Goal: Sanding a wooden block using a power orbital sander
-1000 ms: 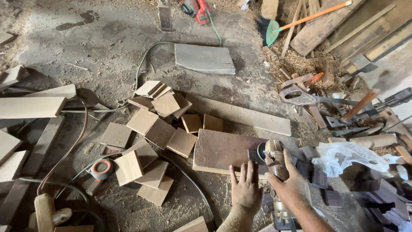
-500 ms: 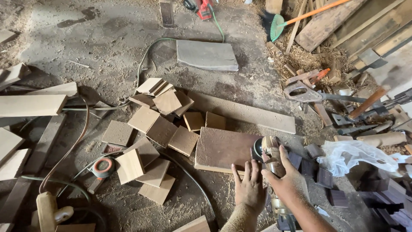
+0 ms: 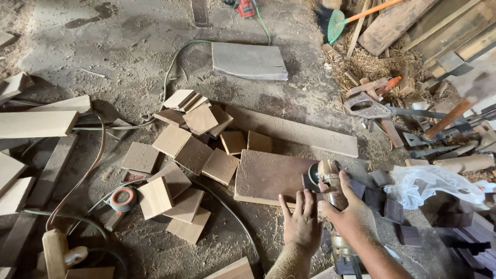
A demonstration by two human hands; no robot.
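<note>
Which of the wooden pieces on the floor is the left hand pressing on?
The large reddish-brown board, beside the power sander; the left hand rests on its near edge, unlike the smaller pale squares.

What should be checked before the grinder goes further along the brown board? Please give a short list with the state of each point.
1. Left hand presses flat on the near edge of the brown board: ok.
2. Right hand grips the angle grinder around its body: ok.
3. Left fingers well away from the disc: not ok, they lie close beside it.
4. Black cable clear of the board: ok, it runs to the left of it.
5. Small wooden squares clear of the board: not ok, one touches its left edge.
6. Disc spinning: cannot tell.
</note>
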